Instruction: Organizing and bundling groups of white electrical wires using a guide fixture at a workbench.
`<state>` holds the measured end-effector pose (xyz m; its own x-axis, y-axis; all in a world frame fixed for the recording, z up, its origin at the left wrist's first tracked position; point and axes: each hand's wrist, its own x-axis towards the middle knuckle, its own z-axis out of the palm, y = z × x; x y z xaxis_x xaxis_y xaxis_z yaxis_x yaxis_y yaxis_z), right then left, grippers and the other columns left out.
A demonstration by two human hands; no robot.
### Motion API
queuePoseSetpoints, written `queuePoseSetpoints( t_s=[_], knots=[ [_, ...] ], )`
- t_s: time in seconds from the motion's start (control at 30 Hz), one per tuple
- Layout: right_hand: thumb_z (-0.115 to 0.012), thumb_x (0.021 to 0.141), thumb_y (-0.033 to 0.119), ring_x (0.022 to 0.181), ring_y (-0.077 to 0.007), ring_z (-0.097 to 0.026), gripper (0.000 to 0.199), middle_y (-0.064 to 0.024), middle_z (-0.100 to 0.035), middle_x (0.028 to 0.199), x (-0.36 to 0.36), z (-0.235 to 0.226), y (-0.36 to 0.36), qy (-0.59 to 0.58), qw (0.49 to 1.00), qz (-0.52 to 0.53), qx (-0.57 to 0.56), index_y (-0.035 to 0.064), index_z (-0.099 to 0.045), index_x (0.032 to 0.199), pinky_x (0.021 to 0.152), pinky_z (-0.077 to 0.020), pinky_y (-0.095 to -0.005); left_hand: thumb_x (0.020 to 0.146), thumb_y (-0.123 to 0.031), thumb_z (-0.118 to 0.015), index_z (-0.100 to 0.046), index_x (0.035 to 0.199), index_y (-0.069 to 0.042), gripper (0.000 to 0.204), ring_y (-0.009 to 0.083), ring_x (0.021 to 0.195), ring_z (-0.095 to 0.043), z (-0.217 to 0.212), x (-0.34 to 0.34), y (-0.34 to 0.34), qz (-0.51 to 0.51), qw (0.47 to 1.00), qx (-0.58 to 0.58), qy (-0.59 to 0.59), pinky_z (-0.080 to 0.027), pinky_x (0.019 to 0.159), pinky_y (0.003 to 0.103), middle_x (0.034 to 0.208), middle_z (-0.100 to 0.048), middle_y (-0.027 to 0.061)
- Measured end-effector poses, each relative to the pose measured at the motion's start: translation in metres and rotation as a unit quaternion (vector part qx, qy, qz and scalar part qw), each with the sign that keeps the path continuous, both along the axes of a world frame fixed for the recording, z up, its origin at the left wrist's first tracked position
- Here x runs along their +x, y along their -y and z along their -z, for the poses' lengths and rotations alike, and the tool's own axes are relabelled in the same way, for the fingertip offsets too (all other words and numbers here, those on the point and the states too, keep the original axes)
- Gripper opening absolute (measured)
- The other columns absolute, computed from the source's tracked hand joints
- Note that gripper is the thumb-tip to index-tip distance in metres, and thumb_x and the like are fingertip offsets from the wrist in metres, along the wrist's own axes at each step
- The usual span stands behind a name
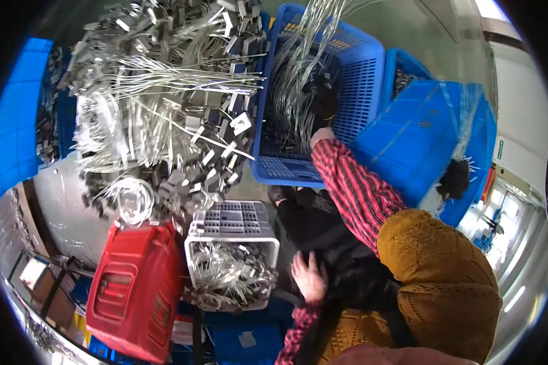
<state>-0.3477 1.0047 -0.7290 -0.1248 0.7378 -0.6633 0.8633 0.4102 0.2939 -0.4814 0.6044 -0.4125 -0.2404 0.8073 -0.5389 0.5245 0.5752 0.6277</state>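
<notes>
While a wide heap of plugs and cords point(176, 115) spreads across the upper left, a blue basket point(360, 79) stands just to its right; below the heap sits a red bin point(134, 292), and between that bin and the left hand stands a smaller white crate point(232, 220), with tangled pale cords point(231, 267) inside it; long silvery cords point(295, 79) run down into the blue basket and lie along its left part; a coil of white cord point(135, 201) rests at the heap's lower edge, near the red bin; the right hand point(324, 103), dark as if gloved, reaches down inside the blue basket beside the long cords, and I cannot tell how far its fingers are closed or whether it grips anything; the left hand point(309, 277), bare, is spread open beside the dark trousers point(347, 255), with nothing visible in its grasp.
</notes>
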Motion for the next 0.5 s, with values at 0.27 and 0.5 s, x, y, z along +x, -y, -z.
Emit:
queuePoseSetpoints(
  t_s=[0.27,0.5],
  knots=[
    [-0.056,0.087,0.02,0.124,-0.0329,-0.055,0.053,-0.017,-0.055,0.139,-0.063,0.073,0.011,0.056,0.995,0.076,0.024,0.0214,-0.051,0.14,0.103,-0.0473,-0.0478,0.085,-0.042,-0.064,-0.065,0.126,-0.022,0.046,0.0385,0.129,-0.046,0.043,-0.005,0.052,-0.022,0.993,-0.067,-0.098,-0.036,0.107,0.055,0.139,-0.049,0.0167],
    [-0.065,0.083,0.026,0.116,-0.0328,-0.062,0.039,-0.0182,-0.064,0.127,0.062,0.056,-0.116,-0.073,0.975,0.116,0.176,0.013,-0.07,0.119,0.097,-0.0514,-0.0383,0.086,-0.035,-0.064,-0.065,0.126,-0.025,0.042,0.0411,0.132,-0.044,0.035,-0.006,0.017,-0.028,0.999,-0.011,-0.014,-0.037,0.105,0.058,0.143,-0.046,0.0187]
  ],
)
